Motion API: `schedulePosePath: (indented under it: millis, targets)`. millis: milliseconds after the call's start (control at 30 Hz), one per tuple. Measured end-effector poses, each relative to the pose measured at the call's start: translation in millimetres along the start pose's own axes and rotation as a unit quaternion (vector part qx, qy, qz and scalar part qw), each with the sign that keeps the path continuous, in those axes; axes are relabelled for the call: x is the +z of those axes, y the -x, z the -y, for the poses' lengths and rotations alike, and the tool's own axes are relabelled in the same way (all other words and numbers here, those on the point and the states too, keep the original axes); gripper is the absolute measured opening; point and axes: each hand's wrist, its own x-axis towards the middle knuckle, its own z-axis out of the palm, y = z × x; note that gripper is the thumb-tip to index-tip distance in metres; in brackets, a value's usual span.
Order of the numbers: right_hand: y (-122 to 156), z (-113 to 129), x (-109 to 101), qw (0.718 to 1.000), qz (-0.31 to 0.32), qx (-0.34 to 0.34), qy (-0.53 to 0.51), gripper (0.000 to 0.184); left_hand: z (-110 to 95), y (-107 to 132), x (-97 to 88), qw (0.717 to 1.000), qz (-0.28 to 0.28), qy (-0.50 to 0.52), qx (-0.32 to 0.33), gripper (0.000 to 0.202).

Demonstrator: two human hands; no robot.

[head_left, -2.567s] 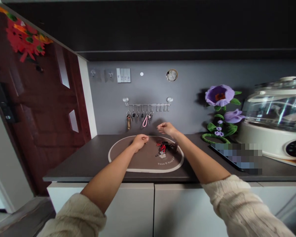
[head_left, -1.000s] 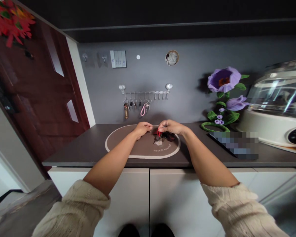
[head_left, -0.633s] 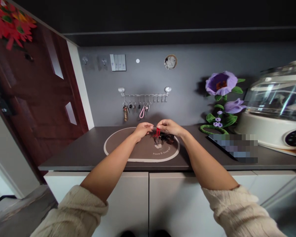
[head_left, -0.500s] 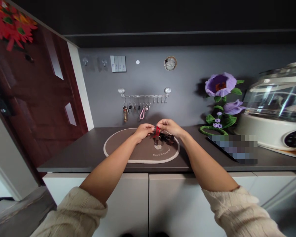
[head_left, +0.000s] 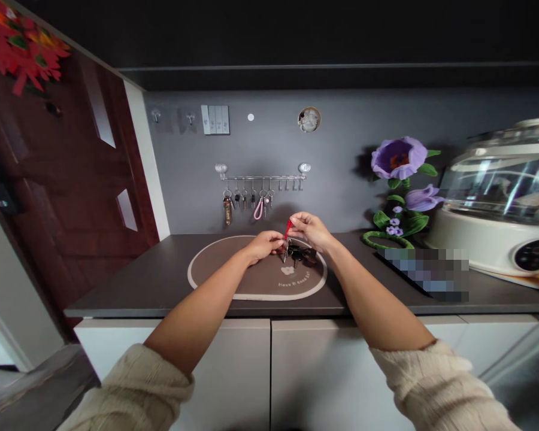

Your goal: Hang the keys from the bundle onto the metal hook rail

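My right hand (head_left: 311, 231) pinches the upper end of a red strap (head_left: 288, 227) above the mat. The strap slants down to the left, toward the fingertips of my left hand (head_left: 266, 245), which are closed at its lower end. Below the strap hangs a small metal key ring piece (head_left: 285, 254). Several dark keys (head_left: 299, 255) are bunched just under my right hand, and I cannot tell which of them are joined to the strap. Beneath both hands lies the brown oval mat (head_left: 220, 272) with a pale rim and a white flower print.
A clear hook rail (head_left: 278, 177) on the grey wall carries several keys and a pink loop (head_left: 258, 208). To the right are purple craft flowers (head_left: 399, 158), a dark flat device (head_left: 413, 272) and a cream appliance (head_left: 480, 236). A dark cabinet (head_left: 269, 42) overhangs the counter (head_left: 130, 287).
The red strap has gone from hanging straight to slanting down-left. My left hand has come closer to it, its fingers now closing at its lower end.
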Motion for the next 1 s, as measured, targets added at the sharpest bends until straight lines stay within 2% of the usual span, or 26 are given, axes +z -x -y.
schedulePosePath:
  millis: [300,500,700,1000]
  targets:
    - [-1.2,-0.2,-2.3,0.998,0.009,0.0,-0.065,0.009,-2.5,-1.1,-2.6,0.999,-0.029,0.014,0.011,0.021]
    - [-2.8,-0.4,-4.2,0.997,-0.006,0.014,-0.078,0.006,-2.7,-4.7,-7.9,0.992,-0.11,0.059,0.033,0.026]
    - [-1.5,-0.3,-0.5,0.995,-0.019,0.033,-0.09,0.005,-1.3,-9.3,-14.1,0.978,-0.165,0.12,0.044,0.029]
    - [0.3,-7.4,12.4,0.998,0.025,0.053,-0.033,0.014,-6.1,-9.2,-14.7,0.964,-0.171,0.197,0.055,0.028]
